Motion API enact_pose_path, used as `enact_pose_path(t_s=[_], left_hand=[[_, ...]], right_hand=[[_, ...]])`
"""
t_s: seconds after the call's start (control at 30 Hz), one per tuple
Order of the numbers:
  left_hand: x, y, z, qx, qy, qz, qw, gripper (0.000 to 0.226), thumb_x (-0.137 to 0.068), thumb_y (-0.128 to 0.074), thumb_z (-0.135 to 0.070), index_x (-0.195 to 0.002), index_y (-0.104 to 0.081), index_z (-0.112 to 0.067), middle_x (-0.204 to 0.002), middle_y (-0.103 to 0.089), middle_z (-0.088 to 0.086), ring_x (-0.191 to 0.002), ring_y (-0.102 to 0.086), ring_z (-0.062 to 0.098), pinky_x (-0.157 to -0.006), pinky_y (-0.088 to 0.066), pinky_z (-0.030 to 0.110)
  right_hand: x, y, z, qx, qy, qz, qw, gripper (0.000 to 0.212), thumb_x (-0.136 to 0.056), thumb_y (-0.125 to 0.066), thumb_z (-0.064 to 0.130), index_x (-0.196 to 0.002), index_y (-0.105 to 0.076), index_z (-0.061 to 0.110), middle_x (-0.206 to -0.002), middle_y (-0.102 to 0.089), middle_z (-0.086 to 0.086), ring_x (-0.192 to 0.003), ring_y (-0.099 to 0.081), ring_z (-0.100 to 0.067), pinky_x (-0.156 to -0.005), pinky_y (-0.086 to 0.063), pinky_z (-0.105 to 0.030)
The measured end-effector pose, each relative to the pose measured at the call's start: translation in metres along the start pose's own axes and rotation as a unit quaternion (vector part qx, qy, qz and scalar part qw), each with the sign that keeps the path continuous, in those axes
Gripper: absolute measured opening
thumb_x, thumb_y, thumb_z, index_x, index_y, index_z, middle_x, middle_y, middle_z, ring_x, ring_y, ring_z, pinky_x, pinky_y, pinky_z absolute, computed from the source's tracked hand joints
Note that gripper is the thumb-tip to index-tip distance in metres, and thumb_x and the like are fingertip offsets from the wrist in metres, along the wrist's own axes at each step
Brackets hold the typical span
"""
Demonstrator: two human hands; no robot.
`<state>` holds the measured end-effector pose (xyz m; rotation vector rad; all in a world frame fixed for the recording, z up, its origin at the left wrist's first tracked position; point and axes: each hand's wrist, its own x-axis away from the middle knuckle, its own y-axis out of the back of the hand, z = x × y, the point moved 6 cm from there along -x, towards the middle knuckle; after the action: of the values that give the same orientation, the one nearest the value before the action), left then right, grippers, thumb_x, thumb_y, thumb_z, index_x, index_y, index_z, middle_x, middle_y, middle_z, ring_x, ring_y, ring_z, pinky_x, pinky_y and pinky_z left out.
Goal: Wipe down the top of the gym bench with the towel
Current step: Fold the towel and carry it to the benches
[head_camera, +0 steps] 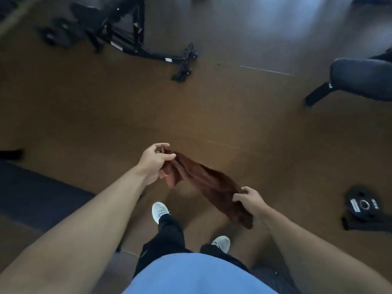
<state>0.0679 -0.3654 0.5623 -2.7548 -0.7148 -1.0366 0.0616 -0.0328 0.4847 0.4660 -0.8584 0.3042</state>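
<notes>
A reddish-brown towel [203,181] hangs stretched between my two hands above the brown floor. My left hand [153,161] grips its upper left end, and my right hand [248,200] grips its lower right end. A dark padded gym bench [360,78] with a black leg stands at the right edge of the view, well away from my hands. Another dark padded surface [31,189] lies at the lower left beside my left arm; only part of it shows.
A black metal equipment frame [131,37] stands on the floor at the upper left. A black weight plate [363,205] lies on the floor at the right. My two light shoes [160,211] are below the towel on the brown floor [212,111].
</notes>
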Motion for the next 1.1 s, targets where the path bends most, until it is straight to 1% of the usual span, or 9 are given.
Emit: enact_pose_path(t_s=[0.07, 0.23, 0.33, 0.47, 0.6, 0.73, 0.9, 1.0, 1.1], left_hand=[[0.015, 0.033, 0.031, 0.056, 0.016, -0.035, 0.998, 0.041, -0.087, -0.066, 0.014, -0.112, -0.065, -0.018, -0.106, -0.065, 0.008, -0.086, -0.066, 0.024, -0.084, -0.052, 0.046], [0.046, 0.095, 0.089, 0.111, 0.024, -0.080, 0.990, 0.049, -0.095, -0.037, 0.021, -0.113, -0.063, -0.015, -0.135, -0.059, 0.015, -0.128, -0.056, 0.030, -0.113, -0.044, 0.048], [0.064, 0.126, 0.115, 0.041, 0.032, -0.096, 0.994, 0.045, -0.098, -0.036, 0.014, -0.125, -0.059, -0.013, -0.138, -0.057, 0.012, -0.132, -0.052, 0.027, -0.113, -0.044, 0.045], [0.093, 0.200, 0.153, -0.159, 0.076, -0.216, 0.960, 0.044, -0.100, -0.043, -0.008, -0.144, -0.047, -0.012, -0.140, -0.056, 0.011, -0.127, -0.054, 0.034, -0.102, -0.043, 0.038], [0.130, 0.301, 0.220, -0.090, 0.180, -0.336, 0.920, 0.034, -0.102, -0.049, -0.014, -0.130, -0.055, 0.004, -0.132, -0.059, 0.027, -0.122, -0.055, 0.045, -0.100, -0.045, 0.042], [0.182, 0.383, 0.265, 0.037, 0.191, -0.445, 0.874, 0.036, -0.102, -0.054, -0.036, -0.119, -0.069, -0.009, -0.116, -0.069, 0.020, -0.109, -0.064, 0.041, -0.097, -0.052, 0.045], [0.197, 0.434, 0.259, 0.115, 0.158, -0.435, 0.879, 0.024, -0.097, -0.058, -0.048, -0.099, -0.071, -0.029, -0.092, -0.072, 0.003, -0.082, -0.067, 0.028, -0.072, -0.054, 0.034], [0.182, 0.430, 0.231, 0.071, 0.114, -0.394, 0.909, 0.026, -0.097, -0.061, -0.047, -0.089, -0.068, -0.024, -0.084, -0.067, -0.005, -0.083, -0.063, 0.019, -0.074, -0.051, 0.034], [0.158, 0.416, 0.205, 0.023, 0.080, -0.367, 0.927, 0.033, -0.097, -0.064, -0.043, -0.081, -0.057, -0.015, -0.076, -0.063, 0.000, -0.072, -0.058, 0.019, -0.065, -0.045, 0.035]], right_hand=[[0.013, -0.044, 0.033, -0.072, -0.005, 0.112, 0.991, 0.030, -0.082, -0.081, 0.002, -0.109, -0.070, 0.008, -0.093, -0.078, -0.012, -0.075, -0.077, -0.022, -0.062, -0.060, -0.033], [0.056, -0.167, 0.089, -0.102, 0.015, 0.297, 0.949, 0.046, -0.092, -0.069, -0.003, -0.127, -0.070, 0.027, -0.118, -0.077, -0.006, -0.111, -0.073, -0.026, -0.094, -0.057, -0.042], [0.078, -0.224, 0.099, -0.022, 0.036, 0.257, 0.965, 0.046, -0.099, -0.061, 0.000, -0.116, -0.071, 0.042, -0.112, -0.077, 0.006, -0.110, -0.070, -0.017, -0.100, -0.055, -0.042], [0.083, -0.273, 0.089, 0.028, 0.008, 0.096, 0.995, 0.029, -0.099, -0.064, 0.009, -0.120, -0.065, 0.030, -0.107, -0.071, 0.003, -0.100, -0.067, -0.022, -0.085, -0.060, -0.044], [0.082, -0.306, 0.093, 0.144, 0.069, 0.009, 0.987, 0.019, -0.090, -0.077, 0.021, -0.108, -0.074, 0.027, -0.090, -0.071, 0.007, -0.083, -0.066, -0.014, -0.073, -0.053, -0.029], [0.082, -0.328, 0.106, 0.239, 0.101, -0.025, 0.965, 0.013, -0.087, -0.080, 0.032, -0.099, -0.076, 0.027, -0.082, -0.069, 0.009, -0.075, -0.063, -0.012, -0.070, -0.048, -0.028], [0.082, -0.382, 0.124, 0.248, 0.081, -0.003, 0.965, 0.031, -0.093, -0.075, 0.041, -0.111, -0.073, 0.016, -0.088, -0.066, 0.001, -0.088, -0.065, -0.025, -0.077, -0.051, -0.033], [0.104, -0.440, 0.123, 0.187, 0.009, 0.110, 0.976, 0.033, -0.089, -0.080, 0.040, -0.115, -0.066, 0.026, -0.104, -0.068, -0.001, -0.101, -0.065, -0.026, -0.074, -0.054, -0.037], [0.134, -0.499, 0.133, 0.178, 0.036, 0.252, 0.951, 0.028, -0.091, -0.080, 0.030, -0.116, -0.068, 0.028, -0.112, -0.072, 0.000, -0.098, -0.068, -0.018, -0.068, -0.053, -0.033]])
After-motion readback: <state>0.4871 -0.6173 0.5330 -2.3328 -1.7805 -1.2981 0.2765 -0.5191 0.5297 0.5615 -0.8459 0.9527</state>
